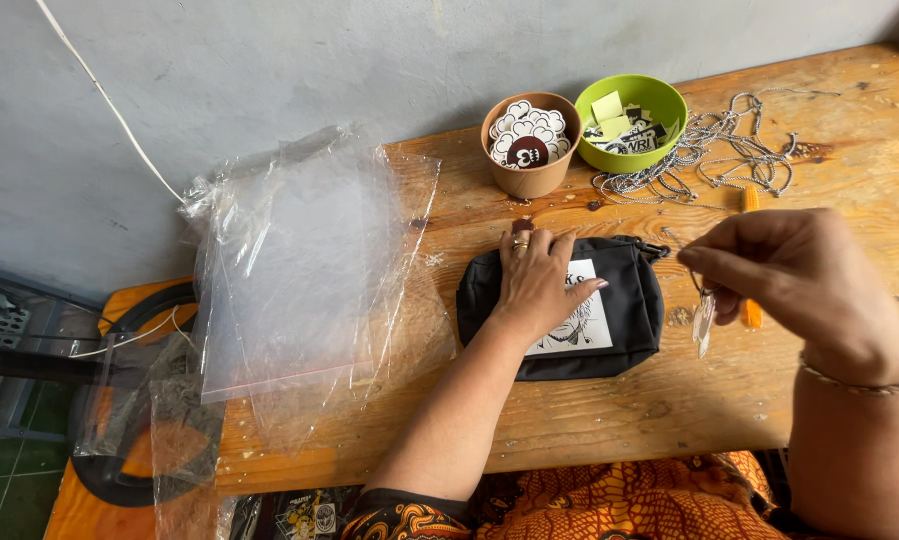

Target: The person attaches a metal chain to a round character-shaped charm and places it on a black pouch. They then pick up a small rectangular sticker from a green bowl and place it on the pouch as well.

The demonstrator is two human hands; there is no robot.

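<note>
A small black pouch point(629, 310) with a white printed patch lies on the wooden table point(669, 400). My left hand point(539, 280) rests flat on top of it, fingers spread, a ring on one finger. Just right of the pouch, my right hand point(789, 275) hovers with its fingertips pinched on a thin ball chain that carries a small flat tag point(703, 322) dangling below. A bracelet circles my right wrist.
A pile of clear plastic bags point(299, 260) covers the table's left part. At the back stand a brown cup of round stickers point(531, 140) and a green bowl of stickers point(631, 120). Loose ball chains point(739, 150) lie at back right, with an orange stick point(750, 200).
</note>
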